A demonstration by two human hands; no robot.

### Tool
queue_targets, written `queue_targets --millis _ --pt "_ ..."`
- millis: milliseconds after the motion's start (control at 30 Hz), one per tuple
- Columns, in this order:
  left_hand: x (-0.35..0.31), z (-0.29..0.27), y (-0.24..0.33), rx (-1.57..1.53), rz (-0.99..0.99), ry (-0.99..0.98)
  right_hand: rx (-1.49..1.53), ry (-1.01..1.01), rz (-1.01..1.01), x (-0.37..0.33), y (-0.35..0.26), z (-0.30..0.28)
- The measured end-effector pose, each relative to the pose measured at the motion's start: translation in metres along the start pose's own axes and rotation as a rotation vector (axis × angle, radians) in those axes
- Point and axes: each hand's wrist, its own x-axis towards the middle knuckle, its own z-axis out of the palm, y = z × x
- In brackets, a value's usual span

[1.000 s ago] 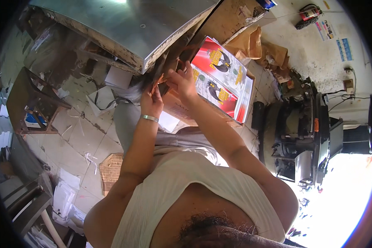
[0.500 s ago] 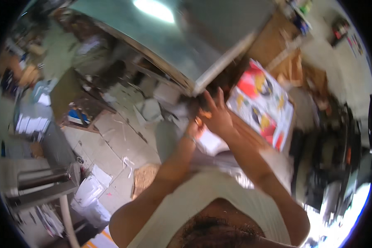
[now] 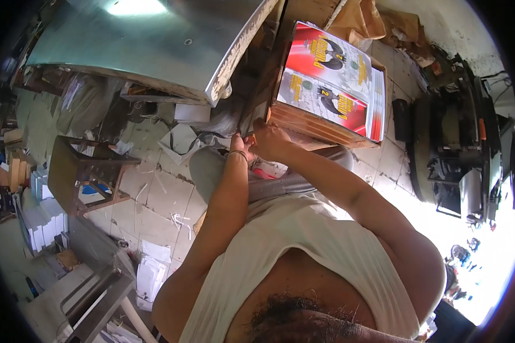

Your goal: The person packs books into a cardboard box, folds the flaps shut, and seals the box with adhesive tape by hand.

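Observation:
My left hand [image 3: 241, 147] and my right hand [image 3: 270, 140] are close together in front of my lap, below the metal table's corner. The fingers of both are curled closed. A small orange piece [image 3: 254, 139] shows between them; its kind and which hand grips it are too small to tell. The right hand is beside the lower left corner of a wooden box [image 3: 317, 124]. Stacked in that box are red, white and grey printed booklets [image 3: 326, 80]. A thin band [image 3: 238, 153] circles my left wrist.
A metal-topped table [image 3: 149, 51] with a worn edge stands ahead on the left. Left of my knees is a wooden stool-like frame [image 3: 91, 177]. Paper stacks [image 3: 43, 220] and a metal frame [image 3: 100, 300] lie farther left. Dark machinery [image 3: 452, 143] stands at the right.
The view has swung, so the table and box sit farther left and the box shows fully. My right hand's fingers, spread before, are now curled in beside the left hand.

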Motion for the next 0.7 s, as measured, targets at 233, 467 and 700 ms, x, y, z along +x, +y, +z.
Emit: queue_targets --millis 233,467,700 --pt "0.044 -0.003 0.022 -0.180 0.352 0.013 -0.065 0.135 -0.156 -0.014 -0.013 -0.014" --pt "0.031 -0.010 0.027 -0.468 0.367 -0.154 -0.060 0.146 -0.181 -0.004 -0.029 -0.056" --pt "-0.043 0.024 0.018 -0.642 0.332 -0.299 0.052 0.458 -0.308 -0.020 -0.011 -0.101"
